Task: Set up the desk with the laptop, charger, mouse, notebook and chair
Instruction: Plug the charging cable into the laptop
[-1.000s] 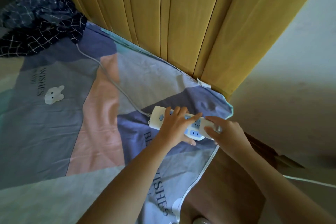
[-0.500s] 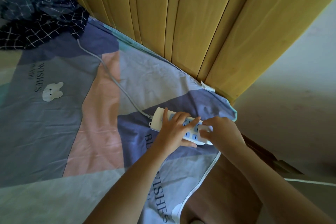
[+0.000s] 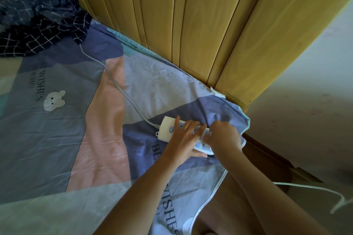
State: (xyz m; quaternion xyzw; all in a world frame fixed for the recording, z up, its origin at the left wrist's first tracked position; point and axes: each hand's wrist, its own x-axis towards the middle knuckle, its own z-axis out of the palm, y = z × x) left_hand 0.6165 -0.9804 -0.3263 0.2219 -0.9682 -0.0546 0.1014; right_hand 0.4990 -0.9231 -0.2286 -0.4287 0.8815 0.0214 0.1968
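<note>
On bedsheet (image 3: 57,139) | left hand (image 3: 183,137) flat, pressing power strip (image 3: 167,129) | right hand (image 3: 223,135) curled, pinching plug (image 3: 207,133)

I see a white power strip (image 3: 167,129) with pale blue sockets, a bedsheet (image 3: 57,139) in lavender, pink and grey blocks, a navy white-checked cloth (image 3: 38,30) upper left, and yellow wooden panelling (image 3: 191,25).

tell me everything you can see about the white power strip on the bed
The power strip is a long white plastic bar with pale blue sockets and a blue button near its cord end. It lies flat on the patterned bedsheet near the wooden headboard. The left hand rests across it; the right hand covers its far end.
</note>
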